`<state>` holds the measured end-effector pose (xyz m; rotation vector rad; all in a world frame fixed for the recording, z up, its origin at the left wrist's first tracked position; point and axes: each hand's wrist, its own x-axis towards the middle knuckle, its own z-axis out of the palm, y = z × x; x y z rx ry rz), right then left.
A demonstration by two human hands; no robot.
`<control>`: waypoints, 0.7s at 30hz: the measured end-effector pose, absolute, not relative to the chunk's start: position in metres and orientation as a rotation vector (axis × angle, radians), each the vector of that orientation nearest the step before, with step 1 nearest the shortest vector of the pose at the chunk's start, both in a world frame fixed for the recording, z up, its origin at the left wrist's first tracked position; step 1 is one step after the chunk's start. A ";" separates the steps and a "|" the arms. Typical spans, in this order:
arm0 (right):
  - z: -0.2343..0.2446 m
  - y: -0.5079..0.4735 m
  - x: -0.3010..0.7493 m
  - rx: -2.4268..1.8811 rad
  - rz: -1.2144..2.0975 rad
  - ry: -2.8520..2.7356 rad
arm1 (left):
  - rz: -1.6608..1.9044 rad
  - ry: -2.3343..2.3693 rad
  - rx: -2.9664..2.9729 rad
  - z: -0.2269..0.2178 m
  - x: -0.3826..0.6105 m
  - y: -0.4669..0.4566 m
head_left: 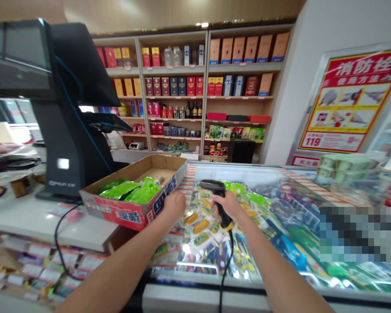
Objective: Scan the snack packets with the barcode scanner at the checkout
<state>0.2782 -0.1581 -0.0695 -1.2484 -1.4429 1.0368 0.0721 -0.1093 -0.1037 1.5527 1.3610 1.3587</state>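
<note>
In my right hand (230, 205) is a black handheld barcode scanner (219, 195), its fingers wrapped round the handle. The scanner's cable runs down over the front edge of the freezer. My left hand (175, 204) is closed beside the right wall of an open cardboard box (117, 211); its fingers are turned away, so what they grip, if anything, is hidden. Green plastic packets (145, 191) lie inside the box. Below the scanner, clear packets with yellow food (201, 226) are spread over the glass-topped freezer (195, 265).
A black point-of-sale terminal (68, 130) stands on the white counter (29, 221) at left. Egg cartons (343, 167) sit at the right. Behind are shelves (176, 69) of boxed bottles. A loose black cable (57, 243) hangs over the counter's edge.
</note>
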 end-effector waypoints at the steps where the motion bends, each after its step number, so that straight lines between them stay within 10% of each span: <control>1: -0.069 -0.158 0.278 -1.246 1.032 -1.445 | 1.367 1.391 1.629 -0.098 0.075 -0.108; 21: -0.064 -0.165 0.282 -1.148 1.190 -1.608 | 1.486 0.658 0.864 -0.093 0.091 -0.081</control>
